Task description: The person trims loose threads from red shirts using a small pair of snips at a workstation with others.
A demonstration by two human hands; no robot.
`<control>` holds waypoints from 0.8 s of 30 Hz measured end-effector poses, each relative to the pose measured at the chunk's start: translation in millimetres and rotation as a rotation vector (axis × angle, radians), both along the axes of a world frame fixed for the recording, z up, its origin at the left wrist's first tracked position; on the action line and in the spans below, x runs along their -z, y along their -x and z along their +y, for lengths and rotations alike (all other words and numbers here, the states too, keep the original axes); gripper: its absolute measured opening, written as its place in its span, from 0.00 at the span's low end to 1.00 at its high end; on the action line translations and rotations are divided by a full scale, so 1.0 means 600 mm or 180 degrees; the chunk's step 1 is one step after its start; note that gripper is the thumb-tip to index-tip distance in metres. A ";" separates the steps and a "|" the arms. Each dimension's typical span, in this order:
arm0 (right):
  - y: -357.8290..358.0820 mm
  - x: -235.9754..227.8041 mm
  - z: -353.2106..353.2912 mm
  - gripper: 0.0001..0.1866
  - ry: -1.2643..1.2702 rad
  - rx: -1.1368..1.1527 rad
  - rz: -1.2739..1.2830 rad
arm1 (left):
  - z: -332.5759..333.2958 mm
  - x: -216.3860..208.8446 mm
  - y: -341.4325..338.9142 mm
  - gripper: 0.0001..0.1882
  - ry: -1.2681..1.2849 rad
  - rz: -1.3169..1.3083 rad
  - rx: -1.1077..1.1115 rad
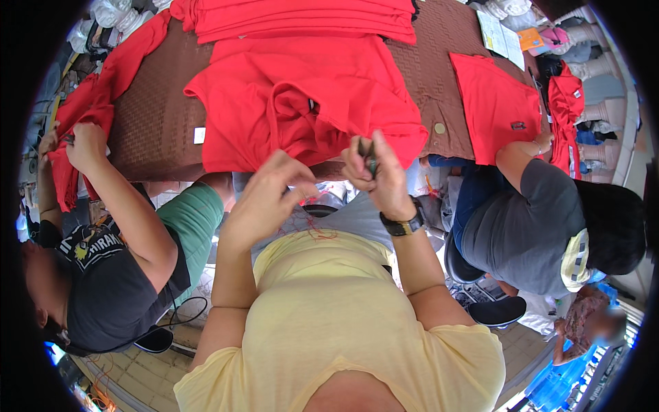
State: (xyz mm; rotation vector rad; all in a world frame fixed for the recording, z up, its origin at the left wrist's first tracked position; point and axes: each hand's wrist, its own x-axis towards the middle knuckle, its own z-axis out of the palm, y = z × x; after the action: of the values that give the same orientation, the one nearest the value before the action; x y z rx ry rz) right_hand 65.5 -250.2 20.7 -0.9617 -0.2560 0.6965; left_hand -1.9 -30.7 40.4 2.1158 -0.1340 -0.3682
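Observation:
My left hand (276, 191) hovers over my lap, just short of the table's near edge. Its fingers are bent but apart, and nothing shows in them. A small dark pair of thread snips (371, 163) is gripped in my right hand (382, 177), partly hidden by the fingers. Just beyond both hands a red garment (274, 82) lies bunched on the table, its middle gathered into folds. Loose reddish threads (319, 234) cling to my lap.
A brown patterned cloth covers the table (158, 103). Folded red garments (295, 17) are stacked at the far side. On the left a person (117, 261) handles red cloth; another (528, 206) sits at right by a red piece (498, 103). Papers (500, 38) lie far right.

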 end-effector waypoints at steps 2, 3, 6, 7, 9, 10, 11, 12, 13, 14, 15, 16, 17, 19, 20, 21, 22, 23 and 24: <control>-0.019 -0.018 -0.009 0.22 0.0343 0.0429 -0.0720 | -0.019 0.028 -0.012 0.20 -0.0370 -0.1230 -0.0816; -0.038 -0.028 -0.009 0.16 0.0667 0.0591 -0.1098 | -0.030 0.041 -0.022 0.21 -0.0565 -0.1839 -0.1221; -0.099 -0.046 0.032 0.13 0.1054 0.0790 -0.2535 | -0.055 0.069 -0.057 0.19 0.0132 -0.1669 -0.0837; -0.116 -0.053 0.038 0.15 0.1207 0.0610 -0.2783 | -0.060 0.069 -0.065 0.17 0.0391 -0.1477 -0.0748; -0.143 -0.070 0.028 0.18 0.1607 -0.0483 -0.2525 | -0.059 0.058 -0.073 0.10 0.1144 -0.1110 -0.0890; -0.150 -0.071 0.024 0.14 0.1856 -0.0518 -0.2659 | -0.056 0.053 -0.077 0.10 0.1489 -0.1142 -0.0985; -0.155 -0.076 0.020 0.13 0.1899 -0.0305 -0.2848 | -0.053 0.048 -0.083 0.10 0.1836 -0.1171 -0.1076; -0.160 -0.080 0.015 0.11 0.1938 -0.0088 -0.3034 | -0.050 0.042 -0.090 0.07 0.1819 -0.1479 -0.1244; -0.162 -0.081 0.013 0.10 0.1982 0.0122 -0.3197 | -0.048 0.032 -0.092 0.06 0.1343 -0.1932 -0.1272; -0.159 -0.087 0.012 0.08 0.1965 0.0429 -0.3315 | -0.046 0.019 -0.094 0.06 0.0855 -0.2372 -0.1291; -0.153 -0.080 0.016 0.08 0.1956 0.0943 -0.3535 | -0.046 0.012 -0.097 0.06 0.0357 -0.2798 -0.1300; -0.144 -0.066 0.024 0.08 0.1931 0.1464 -0.3746 | -0.052 0.022 -0.102 0.10 0.0316 -0.3110 -0.1534; -0.133 -0.049 0.031 0.08 0.1895 0.1994 -0.3934 | -0.056 0.032 -0.103 0.12 0.0352 -0.3216 -0.1523; -0.102 -0.022 0.033 0.06 0.1780 0.1849 -0.2809 | -0.064 0.055 -0.105 0.14 0.0430 -0.3415 -0.1487; -0.089 -0.014 0.035 0.06 0.1531 0.1698 -0.2277 | -0.068 0.066 -0.104 0.15 0.0501 -0.3514 -0.1479; -0.081 -0.008 0.035 0.06 0.1279 0.1542 -0.1748 | -0.068 0.078 -0.101 0.15 0.0317 -0.3541 -0.1398; -0.076 0.000 0.031 0.09 0.1242 0.1480 -0.1571 | -0.067 0.086 -0.096 0.15 0.0136 -0.3560 -0.1314; -0.072 0.004 0.023 0.09 0.1025 0.1347 -0.1173 | -0.066 0.093 -0.092 0.15 -0.0046 -0.3579 -0.1232; -0.069 0.005 0.010 0.09 0.0804 0.1209 -0.0778 | -0.069 0.099 -0.087 0.14 -0.0191 -0.3627 -0.1056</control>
State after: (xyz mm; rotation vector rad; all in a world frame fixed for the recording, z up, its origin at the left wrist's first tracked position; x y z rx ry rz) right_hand 106.9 -244.5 17.4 -1.2978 -0.1936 0.2644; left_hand 50.4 -72.1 -19.0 2.1104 -0.4139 1.0614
